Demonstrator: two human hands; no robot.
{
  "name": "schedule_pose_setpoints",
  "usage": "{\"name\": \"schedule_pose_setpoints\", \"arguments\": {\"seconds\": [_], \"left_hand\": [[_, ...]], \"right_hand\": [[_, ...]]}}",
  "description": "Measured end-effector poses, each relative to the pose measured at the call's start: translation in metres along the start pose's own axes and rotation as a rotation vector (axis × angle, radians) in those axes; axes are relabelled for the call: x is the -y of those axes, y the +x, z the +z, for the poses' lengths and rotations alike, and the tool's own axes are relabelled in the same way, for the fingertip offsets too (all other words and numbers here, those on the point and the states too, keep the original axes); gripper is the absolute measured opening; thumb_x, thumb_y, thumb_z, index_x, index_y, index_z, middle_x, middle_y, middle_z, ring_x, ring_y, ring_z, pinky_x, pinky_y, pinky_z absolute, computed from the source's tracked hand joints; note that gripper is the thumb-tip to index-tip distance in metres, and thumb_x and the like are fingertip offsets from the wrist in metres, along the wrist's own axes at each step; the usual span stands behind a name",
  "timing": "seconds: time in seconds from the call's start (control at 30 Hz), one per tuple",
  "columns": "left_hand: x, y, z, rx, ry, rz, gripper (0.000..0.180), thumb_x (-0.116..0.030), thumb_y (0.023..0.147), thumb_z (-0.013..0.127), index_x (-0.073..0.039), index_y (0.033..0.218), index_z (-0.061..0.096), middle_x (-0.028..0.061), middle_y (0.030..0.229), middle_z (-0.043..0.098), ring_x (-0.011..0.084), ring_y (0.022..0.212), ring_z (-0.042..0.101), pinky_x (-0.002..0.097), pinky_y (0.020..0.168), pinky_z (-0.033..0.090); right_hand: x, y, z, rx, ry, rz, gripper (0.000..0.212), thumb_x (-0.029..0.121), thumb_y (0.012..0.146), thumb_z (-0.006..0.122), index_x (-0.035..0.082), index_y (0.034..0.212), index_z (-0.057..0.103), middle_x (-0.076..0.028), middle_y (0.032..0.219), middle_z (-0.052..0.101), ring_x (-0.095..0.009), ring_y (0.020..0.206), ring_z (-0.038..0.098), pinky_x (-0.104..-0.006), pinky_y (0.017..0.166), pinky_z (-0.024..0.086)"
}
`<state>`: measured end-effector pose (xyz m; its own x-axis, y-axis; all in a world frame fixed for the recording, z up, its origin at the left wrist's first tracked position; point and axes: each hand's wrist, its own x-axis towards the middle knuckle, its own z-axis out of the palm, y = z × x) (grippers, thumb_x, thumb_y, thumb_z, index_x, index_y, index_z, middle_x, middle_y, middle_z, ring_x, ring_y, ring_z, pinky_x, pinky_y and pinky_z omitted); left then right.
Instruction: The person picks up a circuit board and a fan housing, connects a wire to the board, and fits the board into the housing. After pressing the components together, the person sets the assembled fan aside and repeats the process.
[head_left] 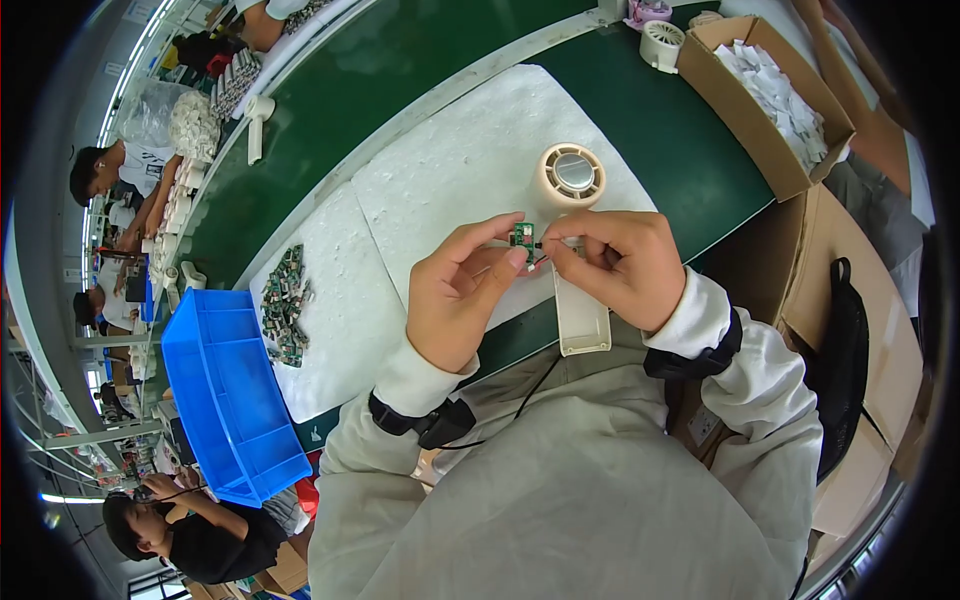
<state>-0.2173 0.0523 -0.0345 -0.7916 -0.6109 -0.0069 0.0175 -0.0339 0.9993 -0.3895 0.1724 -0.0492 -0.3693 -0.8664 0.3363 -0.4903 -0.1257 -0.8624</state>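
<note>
My left hand (457,295) pinches a small green circuit board (521,236) between thumb and forefinger, above a white foam sheet (470,160). My right hand (625,262) meets it from the right, fingertips closed on the thin wires at the board's edge. A cream handheld fan lies under my hands: its round grille head (571,175) sits just beyond the board and its open handle shell (582,322) points toward me, partly covered by my right hand.
A pile of small green circuit boards (284,303) lies on a second foam sheet at left. A blue plastic bin (230,395) stands beside it. A cardboard box of white pieces (770,95) sits at far right on the green belt (400,60). Other people work along the left.
</note>
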Motion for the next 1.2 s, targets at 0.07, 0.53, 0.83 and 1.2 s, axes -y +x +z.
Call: {"name": "schedule_pose_setpoints", "arguments": {"seconds": [0.07, 0.53, 0.83, 1.2], "left_hand": [[0.006, -0.001, 0.0, -0.021, 0.041, 0.034, 0.028, 0.0, 0.099, 0.063, 0.004, 0.127, 0.064, 0.0122, 0.118, 0.066, 0.0181, 0.107, 0.068, 0.0311, 0.095, 0.056], [0.012, -0.008, -0.006, 0.085, 0.067, 0.098, 0.028, 0.004, 0.099, 0.062, 0.004, 0.126, 0.067, 0.0154, 0.12, 0.069, 0.0193, 0.107, 0.068, 0.0296, 0.095, 0.056], [0.019, -0.013, -0.017, 0.221, -0.213, -0.122, 0.026, 0.003, 0.099, 0.062, 0.005, 0.125, 0.068, 0.0148, 0.119, 0.07, 0.0205, 0.104, 0.07, 0.0303, 0.093, 0.058], [0.021, -0.003, -0.013, 0.116, -0.303, -0.104, 0.027, 0.003, 0.1, 0.06, 0.009, 0.127, 0.063, 0.0153, 0.119, 0.069, 0.0211, 0.109, 0.069, 0.0315, 0.095, 0.058]], "right_hand": [[0.0, -0.001, 0.0, -0.001, -0.012, 0.001, 0.011, 0.008, 0.087, 0.074, 0.004, 0.097, 0.076, 0.0, 0.05, 0.04, -0.008, 0.045, 0.035, -0.0282, 0.047, 0.031], [0.001, -0.001, -0.006, 0.082, 0.021, 0.009, 0.012, 0.004, 0.085, 0.077, 0.004, 0.097, 0.077, 0.0, 0.052, 0.043, -0.006, 0.046, 0.035, -0.0266, 0.047, 0.029], [-0.007, -0.002, -0.013, 0.243, 0.21, 0.121, 0.011, 0.002, 0.087, 0.08, 0.004, 0.098, 0.076, 0.004, 0.056, 0.047, -0.004, 0.051, 0.034, -0.0251, 0.048, 0.027], [0.006, 0.015, -0.011, 0.178, -0.147, -0.339, 0.025, 0.01, 0.075, 0.087, 0.009, 0.098, 0.076, -0.002, 0.075, 0.063, -0.015, 0.062, 0.055, -0.029, 0.056, 0.045]]}}
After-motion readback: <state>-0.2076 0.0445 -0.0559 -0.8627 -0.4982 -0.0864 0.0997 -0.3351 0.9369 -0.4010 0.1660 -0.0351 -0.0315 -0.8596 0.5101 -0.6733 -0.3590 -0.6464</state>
